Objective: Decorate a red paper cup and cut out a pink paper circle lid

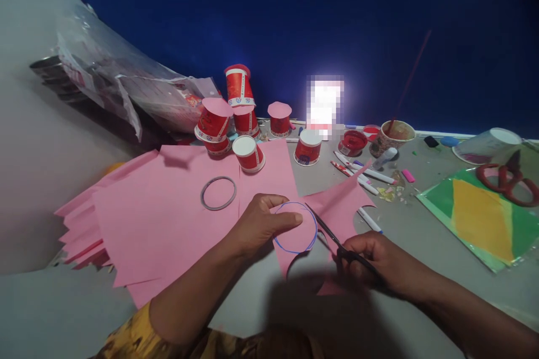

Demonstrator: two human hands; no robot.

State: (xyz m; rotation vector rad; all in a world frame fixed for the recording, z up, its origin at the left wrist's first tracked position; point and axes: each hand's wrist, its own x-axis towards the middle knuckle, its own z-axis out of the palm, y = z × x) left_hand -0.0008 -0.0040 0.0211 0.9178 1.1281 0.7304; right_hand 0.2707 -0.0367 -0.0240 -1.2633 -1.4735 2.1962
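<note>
Near the middle of the counter, the left hand pinches a pink paper circle, thumb over its blue outline, the fingers closed on it. The right hand has its fingers wrapped round the handles of black scissors, blades along the circle's right edge. A ragged pink offcut flares up just right of the blades, partly covering the markers beyond, too overlapped for me to count. Pink sheets spread left under one grey ring; a plastic bag slumps far left. I count seven red paper cups at the far side, three with pink discs on top, one open red paint pot and, right, one pair of red-handled scissors on a green-and-yellow packet
</note>
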